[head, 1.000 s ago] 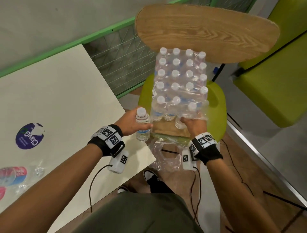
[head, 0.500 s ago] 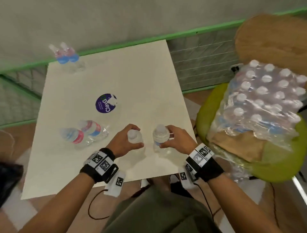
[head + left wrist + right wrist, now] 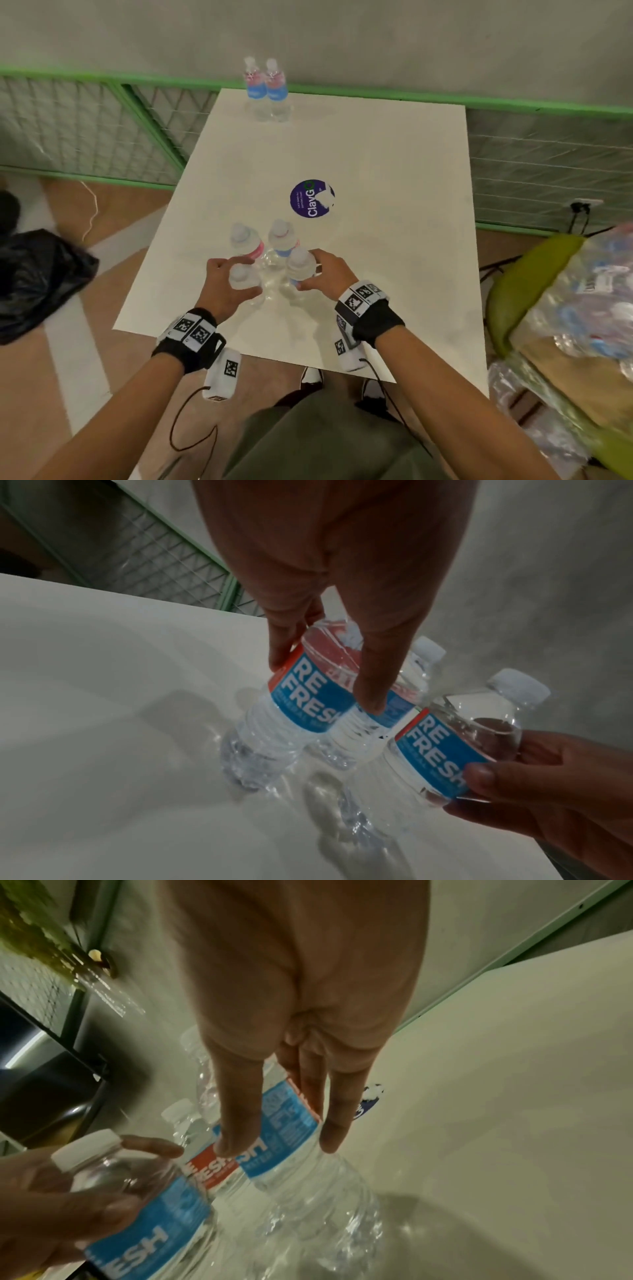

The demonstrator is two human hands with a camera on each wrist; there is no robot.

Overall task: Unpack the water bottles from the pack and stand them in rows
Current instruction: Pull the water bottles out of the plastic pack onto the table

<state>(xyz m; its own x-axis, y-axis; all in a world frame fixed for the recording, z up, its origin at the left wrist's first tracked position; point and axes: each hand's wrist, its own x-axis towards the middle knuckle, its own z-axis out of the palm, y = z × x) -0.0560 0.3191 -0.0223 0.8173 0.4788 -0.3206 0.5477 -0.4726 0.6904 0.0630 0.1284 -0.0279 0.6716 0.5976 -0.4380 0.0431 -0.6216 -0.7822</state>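
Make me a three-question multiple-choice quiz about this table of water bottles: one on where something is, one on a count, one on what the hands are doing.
1. Where is the round purple sticker?
A. On the white table top
B. On the floor
C. On the wall

2. How many clear plastic water bottles stand at the table's far edge?
A. None
B. Two
C. Five

3. What are the left hand and right hand doing?
A. Both lie flat, holding nothing
B. Each grips a bottle
C. Both tear plastic wrap

Answers:
1 A: the sticker sits mid-table, beyond the near bottles.
2 B: a far pair stands side by side.
3 B: fingers curl round the left-hand bottle and right-hand bottle.
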